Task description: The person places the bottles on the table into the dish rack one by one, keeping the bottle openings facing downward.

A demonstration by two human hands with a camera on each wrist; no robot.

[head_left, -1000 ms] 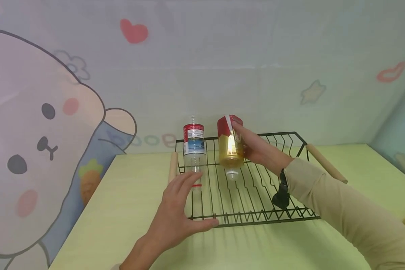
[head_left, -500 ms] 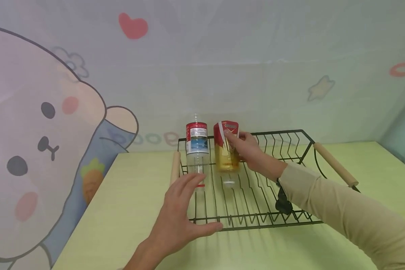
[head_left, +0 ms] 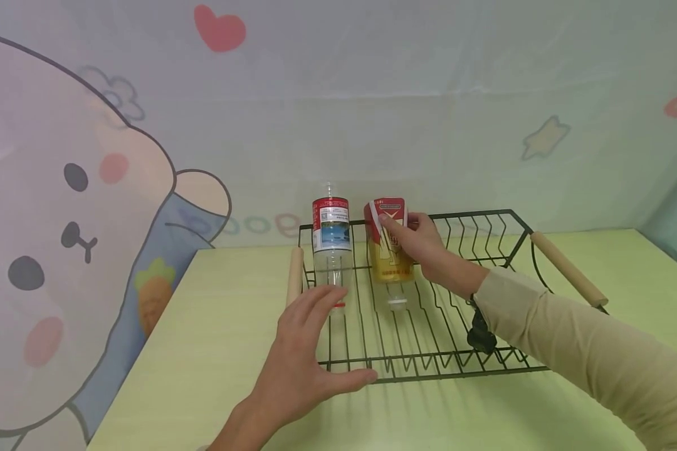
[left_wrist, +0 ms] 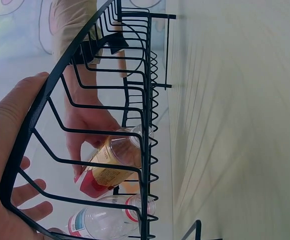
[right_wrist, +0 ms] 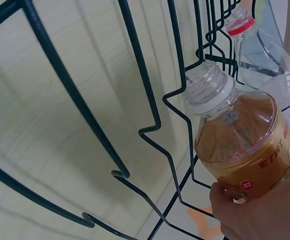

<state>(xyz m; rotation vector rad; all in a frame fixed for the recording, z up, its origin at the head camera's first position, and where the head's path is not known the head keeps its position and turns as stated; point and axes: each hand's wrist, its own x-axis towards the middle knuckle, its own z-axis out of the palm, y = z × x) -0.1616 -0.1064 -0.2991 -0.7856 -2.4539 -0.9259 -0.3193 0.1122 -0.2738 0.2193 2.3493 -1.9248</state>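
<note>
In the head view my right hand [head_left: 425, 247] grips an upside-down plastic bottle [head_left: 391, 241] with a red and gold label, over the back of a black wire dish rack [head_left: 423, 376]. Its uncapped neck points down between the wires in the right wrist view. A clear bottle [head_left: 332, 225] with a red and blue label stands upside down in the rack to its left, red ring low on the neck. My left hand [head_left: 293, 357] is spread at the rack's front left corner, thumb by the front rail; in the left wrist view the fingers [left_wrist: 35, 200] show behind the wires.
Wooden handles are fitted at the rack's left [head_left: 295, 275] and right [head_left: 566, 269] sides. The rack stands on a pale green table [head_left: 214, 326]. A printed cloth wall [head_left: 417, 125] rises right behind it.
The held bottle has turned so its label faces the head camera more. It shifted left towards the clear bottle, then back right. The left hand keeps its place by the rack.
</note>
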